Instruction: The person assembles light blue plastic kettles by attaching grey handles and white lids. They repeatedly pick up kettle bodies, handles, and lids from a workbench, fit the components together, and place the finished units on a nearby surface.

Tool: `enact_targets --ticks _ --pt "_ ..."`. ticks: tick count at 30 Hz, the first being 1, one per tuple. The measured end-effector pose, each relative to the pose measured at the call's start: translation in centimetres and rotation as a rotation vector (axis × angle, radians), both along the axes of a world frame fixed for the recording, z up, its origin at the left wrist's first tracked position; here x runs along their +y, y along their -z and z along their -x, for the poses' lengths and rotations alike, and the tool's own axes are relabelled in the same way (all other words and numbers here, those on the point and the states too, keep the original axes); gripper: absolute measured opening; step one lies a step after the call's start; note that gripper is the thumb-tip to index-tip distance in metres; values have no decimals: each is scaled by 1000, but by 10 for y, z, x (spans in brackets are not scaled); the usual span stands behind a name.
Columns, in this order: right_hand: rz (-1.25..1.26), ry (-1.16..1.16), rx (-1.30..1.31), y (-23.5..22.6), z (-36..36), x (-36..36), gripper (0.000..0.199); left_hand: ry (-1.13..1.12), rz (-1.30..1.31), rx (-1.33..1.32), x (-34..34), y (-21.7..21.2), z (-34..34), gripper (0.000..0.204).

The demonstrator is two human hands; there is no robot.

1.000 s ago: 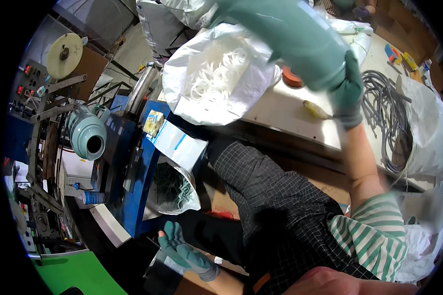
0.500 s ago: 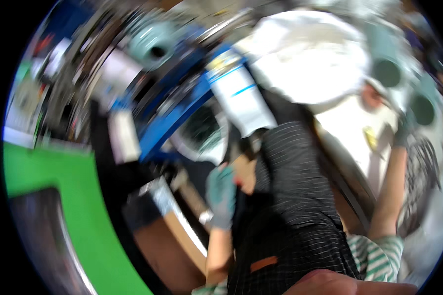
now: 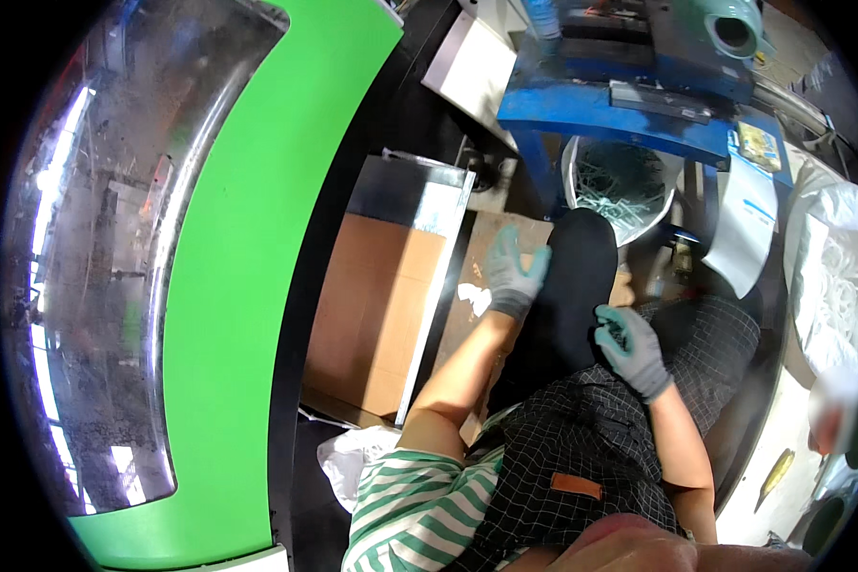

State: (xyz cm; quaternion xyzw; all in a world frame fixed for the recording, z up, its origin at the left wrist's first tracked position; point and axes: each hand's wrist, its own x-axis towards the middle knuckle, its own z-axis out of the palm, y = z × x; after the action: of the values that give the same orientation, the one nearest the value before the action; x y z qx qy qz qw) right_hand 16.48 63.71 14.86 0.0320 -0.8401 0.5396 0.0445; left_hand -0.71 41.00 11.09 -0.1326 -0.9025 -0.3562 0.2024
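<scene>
Hands sit at centre frame, both in grey-green gloves. My left hand [image 3: 515, 272] hovers over the dark knee [image 3: 574, 276], fingers spread and slightly curled, gripping nothing. My right hand [image 3: 631, 351] rests just right of it on the checked apron [image 3: 582, 448], fingers loosely bent; I cannot tell whether anything small lies under the palm, but nothing shows in its grasp.

Nearest item of work is the white bucket [image 3: 620, 181] of pale loose pieces, just above the knee at upper centre, under the blue bench [image 3: 629, 110]. A white bag [image 3: 844, 286] of white rings lies at right edge. A brown board [image 3: 377, 305] lies on the floor left of my left hand, and a green panel [image 3: 248, 286] curves down the left of frame.

Judgement: this is a pause between handling steps, both hands free and close to the bucket. Next move likely calls for a reach upward in frame to the bucket rim, left hand leading, with fingers closing on a piece.
</scene>
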Motion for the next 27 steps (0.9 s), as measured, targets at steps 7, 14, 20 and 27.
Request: enact_targets --ticks 7,14,20,27 --pt "453 66 -316 67 7 4 35 -593 174 -607 -175 158 -74 84" --pt "54 7 -423 105 0 4 46 -584 554 -103 -218 126 -55 97" --pt "51 44 -579 79 11 -4 46 -977 375 -309 -310 93 16 115" --pt "-156 -31 -550 104 2 2 44 -1155 -105 -769 -407 156 39 134"
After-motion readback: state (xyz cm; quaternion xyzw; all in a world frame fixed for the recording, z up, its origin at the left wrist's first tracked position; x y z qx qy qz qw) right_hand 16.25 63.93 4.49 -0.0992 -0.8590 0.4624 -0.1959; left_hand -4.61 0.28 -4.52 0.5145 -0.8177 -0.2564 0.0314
